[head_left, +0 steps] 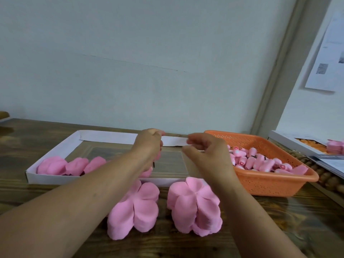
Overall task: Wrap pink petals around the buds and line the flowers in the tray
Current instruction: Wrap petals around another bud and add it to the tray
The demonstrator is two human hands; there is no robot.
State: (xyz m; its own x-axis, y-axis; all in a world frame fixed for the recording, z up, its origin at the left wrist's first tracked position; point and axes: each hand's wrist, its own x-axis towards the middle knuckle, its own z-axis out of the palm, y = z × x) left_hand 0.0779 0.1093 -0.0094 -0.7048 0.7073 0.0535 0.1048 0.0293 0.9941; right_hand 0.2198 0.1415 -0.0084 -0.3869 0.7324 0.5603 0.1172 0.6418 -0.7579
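Note:
My left hand [149, 144] hovers over the white tray [54, 146] and grips a pink bud [158, 155], whose short dark stem pokes out below the fingers. My right hand [204, 151] hangs just to its right with fingers loosely curled and nothing visible between thumb and fingertips. Three wrapped pink flowers [54, 165] lie in a row at the tray's near left; another shows partly behind my left forearm. Two stacks of pink petals [135, 207] [193, 205] sit on the table in front of the tray.
An orange perforated basket [279, 181] holding several pink buds [260, 161] stands right of the tray. Further right lie a white box with orange pieces [309, 143] and papers. The wooden table [28, 190] ends at a pale wall behind.

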